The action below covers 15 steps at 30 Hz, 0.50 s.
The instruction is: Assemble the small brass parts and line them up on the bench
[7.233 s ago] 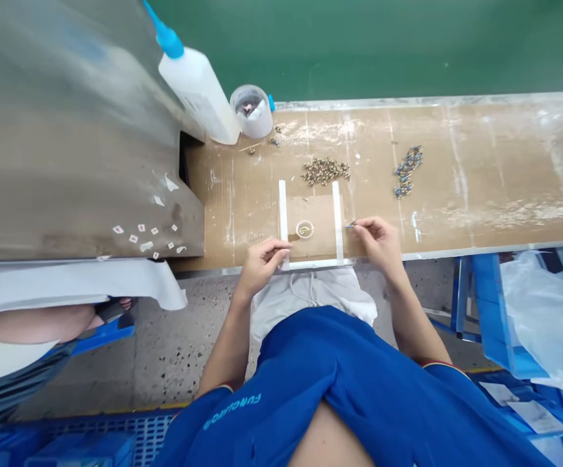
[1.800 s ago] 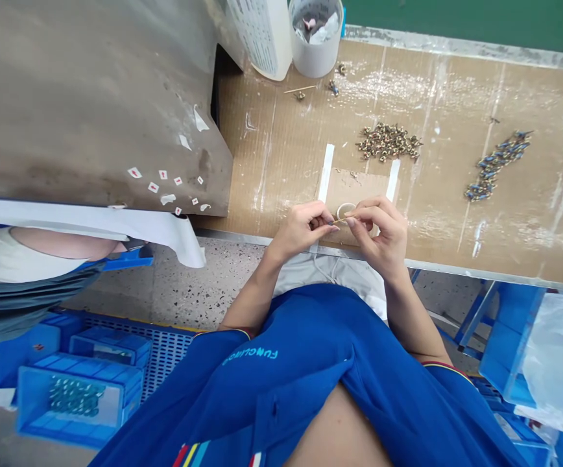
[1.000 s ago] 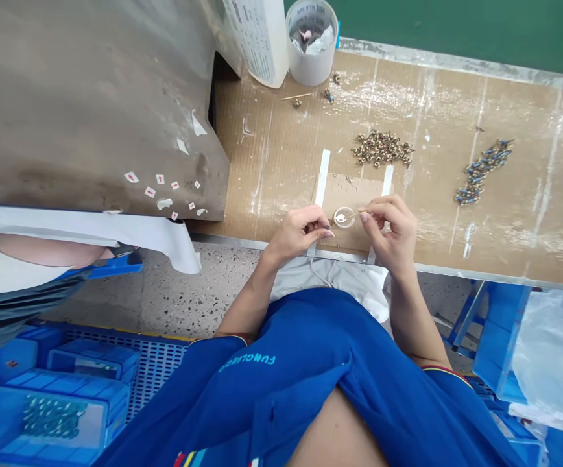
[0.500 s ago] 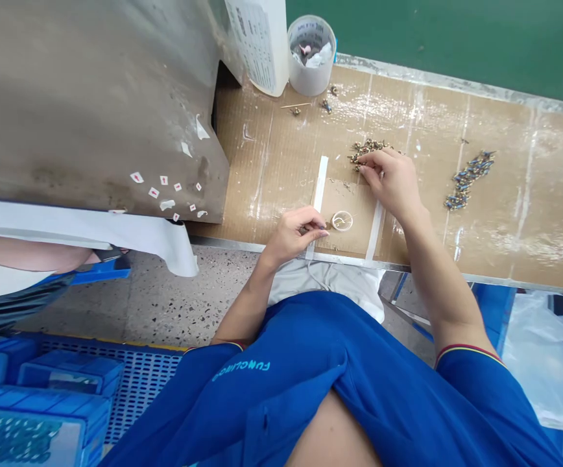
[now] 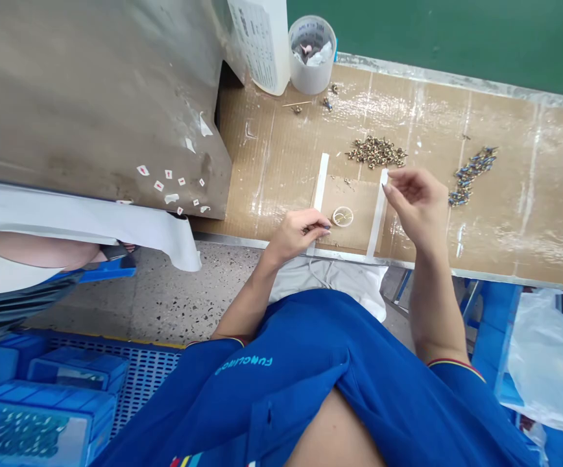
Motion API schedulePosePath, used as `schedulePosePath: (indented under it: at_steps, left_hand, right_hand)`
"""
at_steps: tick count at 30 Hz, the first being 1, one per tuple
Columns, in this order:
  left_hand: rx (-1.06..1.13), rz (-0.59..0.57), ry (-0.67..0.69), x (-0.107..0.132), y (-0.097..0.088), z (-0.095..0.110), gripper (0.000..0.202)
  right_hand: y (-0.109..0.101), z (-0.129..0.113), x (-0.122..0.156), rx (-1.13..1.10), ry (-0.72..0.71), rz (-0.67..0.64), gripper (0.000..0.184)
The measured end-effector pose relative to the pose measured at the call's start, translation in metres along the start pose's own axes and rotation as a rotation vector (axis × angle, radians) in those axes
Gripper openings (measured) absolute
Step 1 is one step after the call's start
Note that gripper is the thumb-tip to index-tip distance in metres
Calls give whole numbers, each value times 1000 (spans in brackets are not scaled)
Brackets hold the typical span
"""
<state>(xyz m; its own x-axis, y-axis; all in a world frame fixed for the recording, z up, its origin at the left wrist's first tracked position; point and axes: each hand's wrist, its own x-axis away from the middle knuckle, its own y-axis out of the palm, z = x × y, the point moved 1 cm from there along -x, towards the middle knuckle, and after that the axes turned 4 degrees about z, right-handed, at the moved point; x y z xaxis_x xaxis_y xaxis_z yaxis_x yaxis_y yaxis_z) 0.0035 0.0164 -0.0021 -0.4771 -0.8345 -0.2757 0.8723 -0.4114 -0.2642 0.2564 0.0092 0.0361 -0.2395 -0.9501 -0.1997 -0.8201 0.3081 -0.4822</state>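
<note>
My left hand (image 5: pixel 301 232) is closed in a pinch at the near edge of the board, left of a small round clear dish (image 5: pixel 342 216). A tiny dark bluish spot shows at its fingertips; I cannot make out whether it is a part or a nail. My right hand (image 5: pixel 418 204) hovers over the right white tape strip (image 5: pixel 377 211), thumb and curled fingers slightly apart, nothing visible between them. Just beyond it lies a heap of small brass-coloured metal parts (image 5: pixel 377 152). Thin curved bits lie inside the dish.
To the right lies a heap of blue-and-brass parts (image 5: pixel 473 174). A tub with scraps (image 5: pixel 312 78) and a white container (image 5: pixel 268 58) stand at the back. A metal housing (image 5: pixel 165 97) blocks the left. Another person's arm (image 5: pixel 38 250) shows at far left.
My right hand has drawn back from the brass-coloured heap, toward me and to the right, uncovering the heap. Its fingers have parted. My left hand has stayed nearly still in its pinch.
</note>
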Motion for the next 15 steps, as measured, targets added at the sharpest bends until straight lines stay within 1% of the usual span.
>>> schedulePosePath:
  at_steps: [2, 3, 5, 7, 10, 12, 15]
  left_hand:
    - [-7, -10, 39, 0, 0, 0, 11]
    - [-9, -11, 54, -1, 0, 0, 10]
    - [-13, -19, 71, -1, 1, 1, 11]
    - [-23, -45, 70, -2, 2, 3, 14]
    - [-25, -82, 54, -3, 3, 5, 15]
    - [-26, -97, 38, -3, 4, 5, 17]
    - [-46, -119, 19, -3, 5, 5, 19]
  right_hand:
    - [-3, -2, 27, -176, 143, 33, 24]
    - [-1, -3, 40, -252, 212, 35, 28]
    - [9, -5, 63, -371, 338, 3, 33]
    - [25, -9, 80, -434, 433, -33, 33]
    - [45, -15, 90, -449, 477, 17, 32]
    - [52, -18, 91, -453, 469, 40, 32]
    - [55, -19, 90, -479, 445, -8, 35]
